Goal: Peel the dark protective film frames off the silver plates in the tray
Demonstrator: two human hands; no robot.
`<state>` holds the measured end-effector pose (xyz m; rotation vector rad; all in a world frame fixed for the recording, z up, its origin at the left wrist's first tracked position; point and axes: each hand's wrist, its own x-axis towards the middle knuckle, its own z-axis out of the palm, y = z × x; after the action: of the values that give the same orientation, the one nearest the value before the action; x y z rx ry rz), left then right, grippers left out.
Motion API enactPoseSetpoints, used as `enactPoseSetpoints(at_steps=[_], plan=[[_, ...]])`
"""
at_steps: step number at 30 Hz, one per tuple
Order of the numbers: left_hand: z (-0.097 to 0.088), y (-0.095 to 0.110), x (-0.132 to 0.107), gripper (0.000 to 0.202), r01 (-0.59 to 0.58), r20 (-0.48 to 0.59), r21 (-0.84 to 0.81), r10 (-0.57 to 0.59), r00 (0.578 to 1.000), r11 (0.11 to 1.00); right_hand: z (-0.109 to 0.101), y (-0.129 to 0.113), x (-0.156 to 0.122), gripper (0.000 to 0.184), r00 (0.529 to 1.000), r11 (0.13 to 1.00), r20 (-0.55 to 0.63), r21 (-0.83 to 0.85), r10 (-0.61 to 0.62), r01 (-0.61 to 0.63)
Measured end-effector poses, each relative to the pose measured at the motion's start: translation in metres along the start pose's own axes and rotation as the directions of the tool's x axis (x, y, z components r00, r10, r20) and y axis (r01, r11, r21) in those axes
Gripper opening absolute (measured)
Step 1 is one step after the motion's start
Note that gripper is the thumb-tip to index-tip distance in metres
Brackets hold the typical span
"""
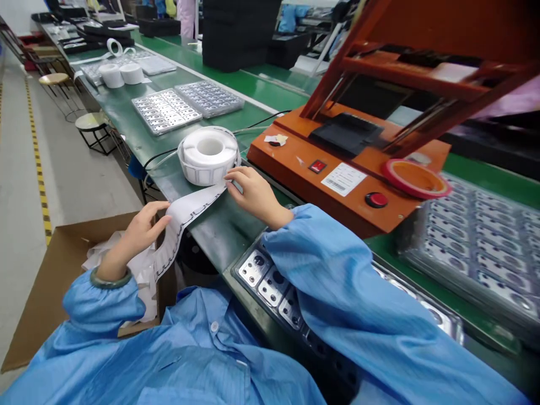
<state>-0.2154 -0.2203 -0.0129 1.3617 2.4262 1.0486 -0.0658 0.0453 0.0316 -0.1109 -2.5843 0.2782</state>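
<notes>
A roll of white labels [210,147] lies flat on the green table, and a white label strip [192,205] with dark marks along one edge runs from it over the table's side. My left hand [141,230] grips this strip between thumb and fingers near the table edge. At the roll end, my right hand [253,194] pinches the same strip close to the roll; its fingertips partly cover the contact. Beneath my right sleeve is a clear tray of metal plates [270,287], partly hidden by the sleeve.
An orange machine [337,163] with a red button and raised frame stands right of the roll, a red tape ring [415,179] on it. Stacked trays [485,247] sit farther right. Below left is a cardboard box [46,292] with scrap strips. More trays [166,111] lie beyond.
</notes>
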Motion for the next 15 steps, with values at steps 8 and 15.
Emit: enactPoseSetpoints(at_steps=[8, 15], plan=[[0.052, 0.084, 0.103, 0.048, -0.279, 0.188, 0.303, 0.23, 0.955, 0.911, -0.015, 0.022, 0.01, 0.039, 0.983, 0.984, 0.142, -0.121, -0.114, 0.131], [0.055, 0.072, 0.123, 0.036, -0.258, 0.253, 0.221, 0.201, 0.947, 0.94, -0.013, 0.03, 0.017, 0.038, 0.976, 0.983, 0.187, -0.122, -0.11, 0.135]])
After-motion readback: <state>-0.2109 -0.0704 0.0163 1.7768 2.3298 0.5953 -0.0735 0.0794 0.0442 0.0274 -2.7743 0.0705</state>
